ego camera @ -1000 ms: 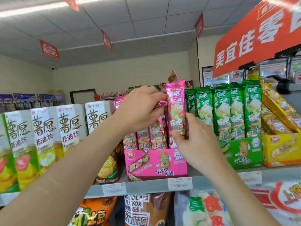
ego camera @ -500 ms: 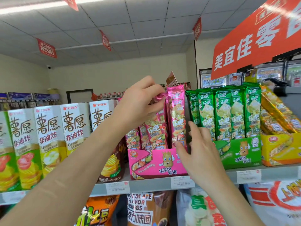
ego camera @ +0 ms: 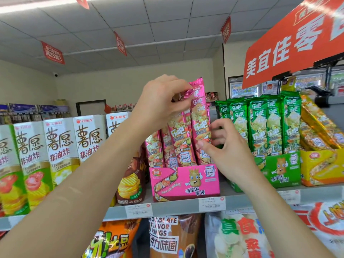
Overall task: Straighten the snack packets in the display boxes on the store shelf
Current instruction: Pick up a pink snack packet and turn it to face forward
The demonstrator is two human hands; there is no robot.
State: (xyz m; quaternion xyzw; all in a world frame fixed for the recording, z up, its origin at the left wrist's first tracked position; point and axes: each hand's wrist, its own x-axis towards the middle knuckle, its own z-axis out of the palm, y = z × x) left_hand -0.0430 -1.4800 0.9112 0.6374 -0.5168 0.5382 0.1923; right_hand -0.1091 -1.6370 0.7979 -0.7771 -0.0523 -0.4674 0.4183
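A pink display box (ego camera: 186,183) stands on the grey shelf (ego camera: 175,205) and holds several tall pink snack packets (ego camera: 178,138). My left hand (ego camera: 160,101) pinches the crinkled tops of the packets near the rightmost one (ego camera: 200,116), which stands upright and highest. My right hand (ego camera: 225,148) is at the box's right side, thumb against the lower front of that packet, fingers curled behind its edge. To the right, a green display box (ego camera: 281,172) holds upright green packets (ego camera: 260,127). Further right a yellow box (ego camera: 320,168) holds gold packets (ego camera: 316,123) leaning left.
White chip cartons (ego camera: 55,146) line the shelf to the left, with a brown chip bag (ego camera: 132,179) beside the pink box. Price tags (ego camera: 212,203) hang on the shelf edge. Large snack bags (ego camera: 167,237) fill the shelf below. An orange sign (ego camera: 290,45) hangs overhead at right.
The rightmost pink packet now stands straighter and taller. My left hand has closed on the packet tops. My right hand slid from its front to its right edge.
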